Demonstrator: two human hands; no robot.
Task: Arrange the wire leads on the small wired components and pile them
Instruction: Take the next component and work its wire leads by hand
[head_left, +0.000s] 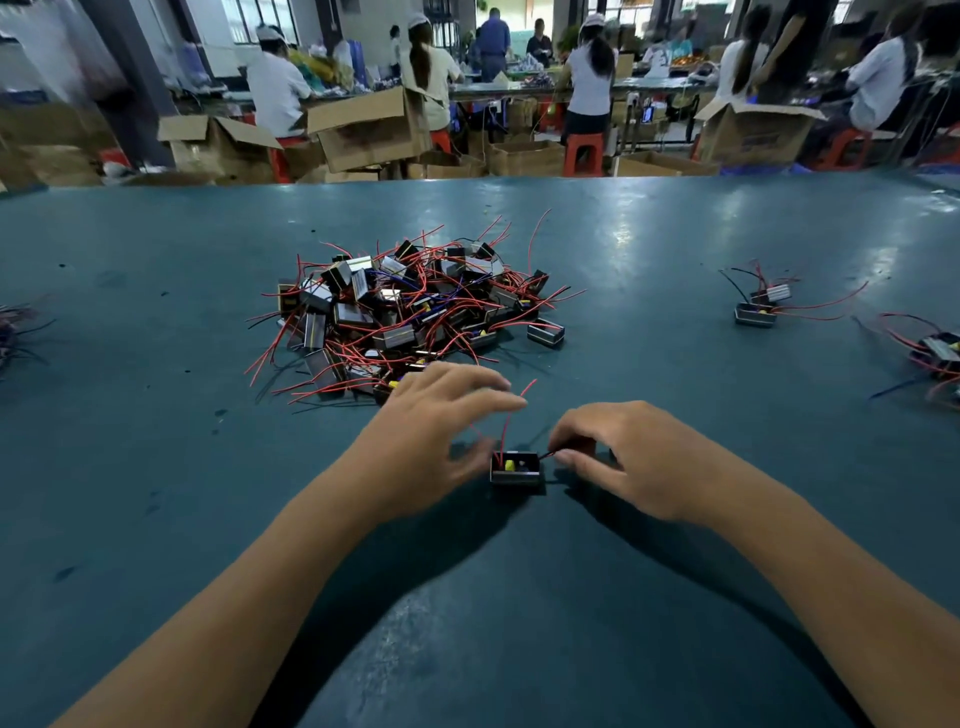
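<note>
We are in a factory assembly hall. Before us stretches a broad teal worktable (649, 322) heaped with a pile of small wired components (410, 312), smaller clusters (761, 306) lying well apart to the right. Beyond the table's far edge we see workers in white caps (278, 85) seated on red plastic stools (583, 153) along long benches, backs turned to us. Open cardboard cartons (363, 130) crowd the floor between the rows, and large windows (260, 21) line the far wall.
</note>
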